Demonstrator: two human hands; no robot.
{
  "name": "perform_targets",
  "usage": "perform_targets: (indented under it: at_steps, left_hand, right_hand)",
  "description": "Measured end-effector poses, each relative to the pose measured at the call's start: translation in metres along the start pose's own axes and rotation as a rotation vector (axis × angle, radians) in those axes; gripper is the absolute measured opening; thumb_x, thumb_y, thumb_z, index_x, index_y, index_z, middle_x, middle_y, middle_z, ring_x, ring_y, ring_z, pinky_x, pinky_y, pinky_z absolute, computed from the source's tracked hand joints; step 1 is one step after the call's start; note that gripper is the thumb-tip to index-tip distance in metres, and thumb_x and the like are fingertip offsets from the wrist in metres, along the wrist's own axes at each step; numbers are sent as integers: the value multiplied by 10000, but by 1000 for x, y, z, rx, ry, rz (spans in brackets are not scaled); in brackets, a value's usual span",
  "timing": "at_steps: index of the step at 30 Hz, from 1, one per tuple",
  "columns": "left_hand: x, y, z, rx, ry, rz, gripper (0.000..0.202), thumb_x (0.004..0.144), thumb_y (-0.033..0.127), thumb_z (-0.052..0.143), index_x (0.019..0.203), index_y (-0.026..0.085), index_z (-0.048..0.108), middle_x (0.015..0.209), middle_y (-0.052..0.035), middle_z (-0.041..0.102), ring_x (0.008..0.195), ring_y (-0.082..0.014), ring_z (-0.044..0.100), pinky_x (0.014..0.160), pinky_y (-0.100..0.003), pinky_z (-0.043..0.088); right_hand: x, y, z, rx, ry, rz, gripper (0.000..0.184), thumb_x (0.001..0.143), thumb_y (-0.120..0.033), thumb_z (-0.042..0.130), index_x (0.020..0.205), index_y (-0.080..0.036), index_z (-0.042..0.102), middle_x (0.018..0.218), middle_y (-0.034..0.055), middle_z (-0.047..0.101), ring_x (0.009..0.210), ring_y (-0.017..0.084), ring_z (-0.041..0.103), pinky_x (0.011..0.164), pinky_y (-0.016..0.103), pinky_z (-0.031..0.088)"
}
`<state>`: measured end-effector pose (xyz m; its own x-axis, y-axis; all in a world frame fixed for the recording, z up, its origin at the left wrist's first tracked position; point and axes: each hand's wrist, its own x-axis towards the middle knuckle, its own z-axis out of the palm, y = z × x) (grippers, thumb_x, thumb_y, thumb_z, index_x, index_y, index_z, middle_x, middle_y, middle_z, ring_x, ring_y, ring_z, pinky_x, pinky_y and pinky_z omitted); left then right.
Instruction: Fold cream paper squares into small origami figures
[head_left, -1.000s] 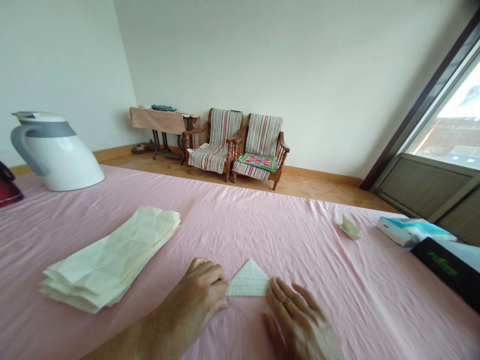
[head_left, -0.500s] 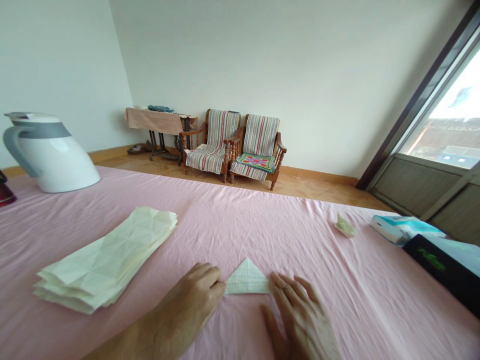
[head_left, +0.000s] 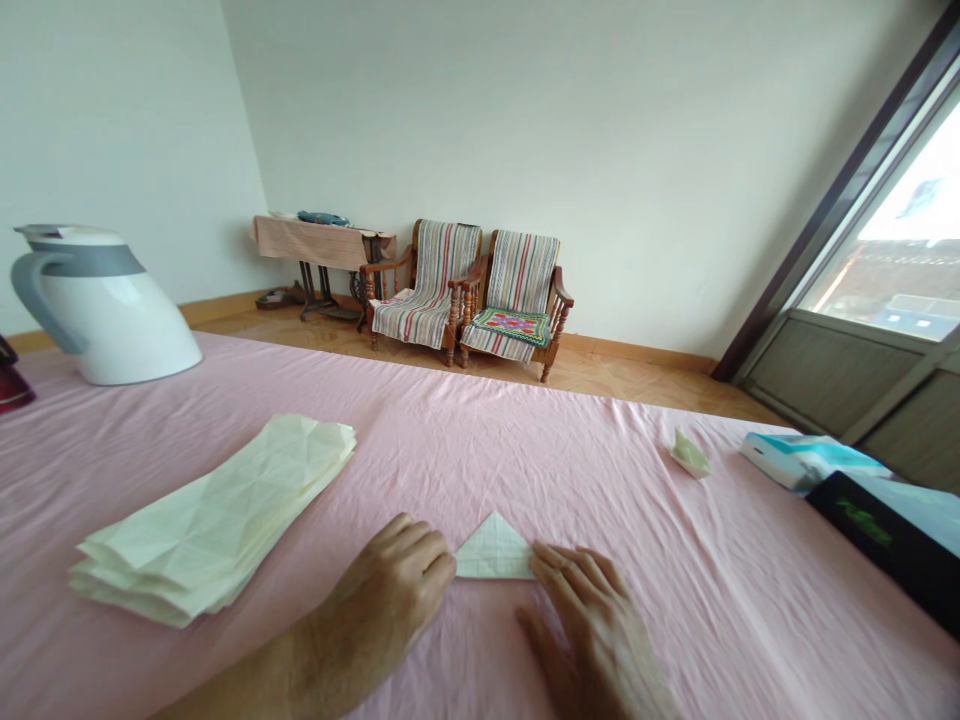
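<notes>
A small sheet of pale paper folded into a triangle [head_left: 495, 548] lies on the pink tablecloth [head_left: 480, 440] near the front edge. My left hand [head_left: 390, 590] rests at the triangle's left corner with its fingers curled and pressed on the paper's edge. My right hand [head_left: 592, 630] lies flat at the right corner, fingers stretched out and touching the paper. To the left sits a stack of creased cream paper sheets [head_left: 217, 515].
A white jug with a grey handle [head_left: 97, 305] stands far left. A small folded paper boat [head_left: 690, 455] lies at the right. A blue-and-white box [head_left: 806, 460] and a black box [head_left: 892, 540] sit by the window. Two striped armchairs [head_left: 472, 290] stand beyond the table.
Both hands have shifted slightly along the triangle's lower edge; the folded paper looks a little flatter. The camera drifted a bit.
</notes>
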<state>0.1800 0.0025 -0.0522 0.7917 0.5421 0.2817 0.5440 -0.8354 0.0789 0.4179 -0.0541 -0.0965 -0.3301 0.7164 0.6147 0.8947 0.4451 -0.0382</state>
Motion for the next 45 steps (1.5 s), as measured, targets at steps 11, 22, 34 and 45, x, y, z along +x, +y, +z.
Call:
perform_targets:
  at_steps: [11, 22, 34, 45]
  left_hand:
    - [5, 1, 3, -254, 301, -70, 246, 859, 28, 364, 759, 180, 530, 743, -21, 545, 725, -176, 499, 674, -283, 386]
    - [10, -2, 3, -822, 299, -365, 154, 931, 240, 442, 840, 175, 549, 744, 0, 573, 709, -140, 578, 655, -226, 473]
    - [13, 17, -1, -363, 55, 24, 401, 936, 234, 572, 1328, 254, 489, 1259, -39, 574, 1171, -208, 459, 1011, -355, 345]
    - [11, 14, 8, -199, -87, 56, 541, 958, 313, 540, 1445, 344, 306, 1383, -5, 500, 1210, -240, 442, 1016, -402, 292]
  right_hand:
    - [6, 4, -5, 144, 52, -12, 273, 894, -136, 478, 1105, -205, 637, 1125, 69, 668, 985, 211, 625, 835, 354, 505]
    - [11, 2, -9, 661, 73, 492, 280, 896, -386, 561, 1108, -220, 638, 741, 12, 660, 672, 168, 650, 606, 243, 533]
    - [0, 10, 21, 667, 60, 591, 203, 882, -313, 482, 938, -195, 638, 606, -1, 605, 508, 145, 560, 470, 225, 431]
    - [1, 23, 6, 513, -80, 514, 447, 660, -29, 446, 1038, -231, 574, 846, 11, 650, 774, 172, 599, 672, 267, 441]
